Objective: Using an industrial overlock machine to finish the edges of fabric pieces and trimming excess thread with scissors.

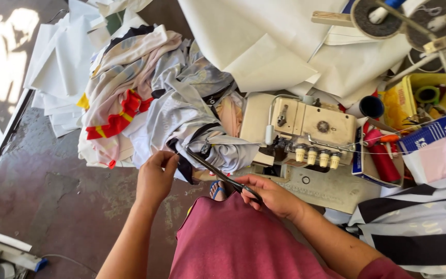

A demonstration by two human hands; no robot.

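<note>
My right hand (272,195) grips the handles of long dark scissors (215,171), whose blades point up and left toward the cloth. My left hand (156,174) pinches the edge of a grey and dark fabric piece (192,124) that hangs from a heap beside the sewing machine (305,129). The scissor tips reach the fabric just beside my left fingers. My lap in a maroon garment (238,243) fills the bottom centre, with a sandalled foot (218,191) showing below the blades.
A heap of striped and red-yellow garments (120,103) lies left of the machine. Large cream cloth sheets (264,46) cover the top. Thread spools (385,155), a yellow tub (414,98) and a blue box (429,134) stand right. Striped fabric (419,227) drapes at lower right. White paper pieces (60,62) lie on the concrete floor (52,196).
</note>
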